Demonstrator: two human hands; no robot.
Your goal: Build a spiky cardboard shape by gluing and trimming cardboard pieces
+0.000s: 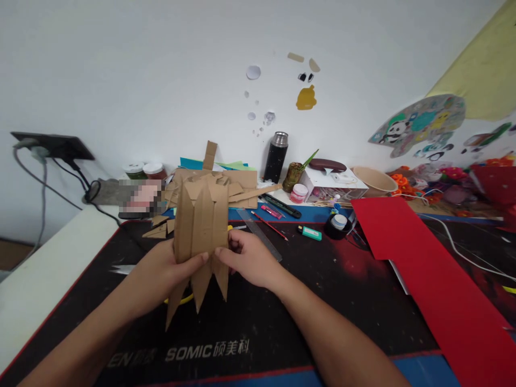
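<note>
A folded piece of brown cardboard [203,220], with pointed strips at its top and bottom, is held up over the black mat. On its left edge my left hand [165,277] grips it, thumb lying across the front. My right hand [245,255] pinches the lower right side, thumb in front and fingers curled behind. Scissors lie partly hidden beneath, with the blades [122,269] showing at the left and a yellow handle [181,299] behind the cardboard points.
Cardboard scraps [242,193] are piled behind my hands. Near them lie a clear ruler [260,234], a red pencil [270,226], a box cutter [282,205] and a green eraser [310,233]. A black thermos [277,157] stands by the wall. Red card [423,258] covers the right side.
</note>
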